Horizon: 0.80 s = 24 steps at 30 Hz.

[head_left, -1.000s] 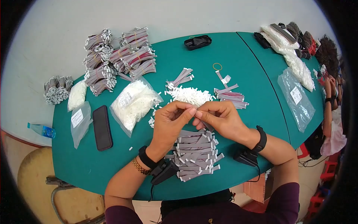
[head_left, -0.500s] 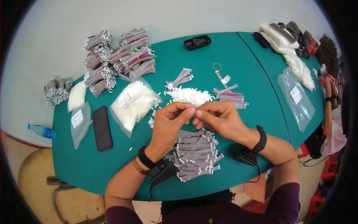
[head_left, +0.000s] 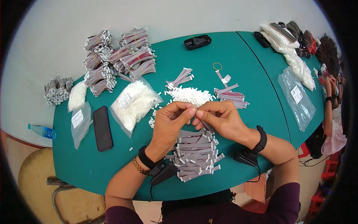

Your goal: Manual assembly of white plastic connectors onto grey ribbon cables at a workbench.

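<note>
My left hand point(head_left: 173, 117) and my right hand point(head_left: 222, 119) meet fingertip to fingertip over the middle of the table. A grey flat ribbon cable point(head_left: 208, 127) shows below the fingers of my right hand, which pinches it. My left thumb and index finger are pressed together at the cable's end; what sits between them is hidden. Just beyond the hands lies a heap of small white plastic connectors point(head_left: 191, 96). Under my wrists is a layered pile of grey ribbon cables point(head_left: 197, 155) with white ends.
Bundled cables point(head_left: 99, 59) are stacked at the back left. Bags of white parts point(head_left: 135, 104) and a dark phone point(head_left: 103, 128) lie left. Loose cables point(head_left: 231, 98) and a rubber band point(head_left: 217, 66) lie beyond my right hand. A co-worker's hand point(head_left: 330, 84) is at far right.
Both hands hold nearly the same place and pinch. The fingertips have shifted very slightly; nothing else has visibly moved.
</note>
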Tool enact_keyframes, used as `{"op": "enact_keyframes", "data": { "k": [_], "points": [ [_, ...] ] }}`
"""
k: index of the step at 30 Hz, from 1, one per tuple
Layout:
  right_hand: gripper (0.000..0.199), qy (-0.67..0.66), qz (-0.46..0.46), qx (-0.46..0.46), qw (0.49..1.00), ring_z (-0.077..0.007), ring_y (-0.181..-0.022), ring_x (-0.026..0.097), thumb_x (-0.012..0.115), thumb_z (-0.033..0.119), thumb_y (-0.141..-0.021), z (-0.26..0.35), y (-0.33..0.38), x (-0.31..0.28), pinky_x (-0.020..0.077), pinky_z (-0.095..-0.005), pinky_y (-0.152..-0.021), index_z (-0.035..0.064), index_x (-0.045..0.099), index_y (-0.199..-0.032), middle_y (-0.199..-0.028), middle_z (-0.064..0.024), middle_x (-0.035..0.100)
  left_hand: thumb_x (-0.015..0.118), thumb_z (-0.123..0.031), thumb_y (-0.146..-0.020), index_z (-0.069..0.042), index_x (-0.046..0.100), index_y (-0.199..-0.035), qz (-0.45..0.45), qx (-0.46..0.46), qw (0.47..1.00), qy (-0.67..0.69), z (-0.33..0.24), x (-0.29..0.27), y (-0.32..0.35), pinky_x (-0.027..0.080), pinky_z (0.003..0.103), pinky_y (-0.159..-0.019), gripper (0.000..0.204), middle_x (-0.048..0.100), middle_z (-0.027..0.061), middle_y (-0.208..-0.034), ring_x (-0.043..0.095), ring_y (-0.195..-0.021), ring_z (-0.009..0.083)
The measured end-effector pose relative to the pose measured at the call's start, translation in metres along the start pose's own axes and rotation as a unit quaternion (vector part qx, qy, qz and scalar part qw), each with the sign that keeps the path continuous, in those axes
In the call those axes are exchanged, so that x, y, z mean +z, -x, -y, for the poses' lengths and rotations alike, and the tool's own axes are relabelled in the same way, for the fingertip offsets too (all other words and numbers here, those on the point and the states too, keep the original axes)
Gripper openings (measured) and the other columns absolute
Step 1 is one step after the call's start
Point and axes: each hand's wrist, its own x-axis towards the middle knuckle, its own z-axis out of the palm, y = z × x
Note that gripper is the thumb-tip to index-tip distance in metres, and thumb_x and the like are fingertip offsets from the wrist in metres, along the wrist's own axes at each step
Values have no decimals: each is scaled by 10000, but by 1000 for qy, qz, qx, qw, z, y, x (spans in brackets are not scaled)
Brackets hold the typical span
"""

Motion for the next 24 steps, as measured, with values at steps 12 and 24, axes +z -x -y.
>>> {"op": "enact_keyframes", "data": {
  "k": [12, 24],
  "points": [
    [179, -2, -7, -10, 1000, -83, -671, 606, 539, 136, -901, -2, 0, 0, 455, -182, -549, -16, 633, -900, -764, -52, 643, 596, -50, -846, 8, 603, -928, -4, -17, 999, 29, 1, 1, 1, 413, 213, -655, 100, 606, 45, -841, 517, -709, 95],
    [158, 35, 7, 0, 999, -50, -645, 593, 538, 127, -900, 4, 0, -2, 374, -163, -463, 6, 634, -866, -741, -24, 642, 619, -67, -834, 6, 618, -914, -12, 9, 1000, -18, 1, 2, 1, 413, 208, -638, 108, 621, 49, -856, 516, -705, 85]
  ]
}}
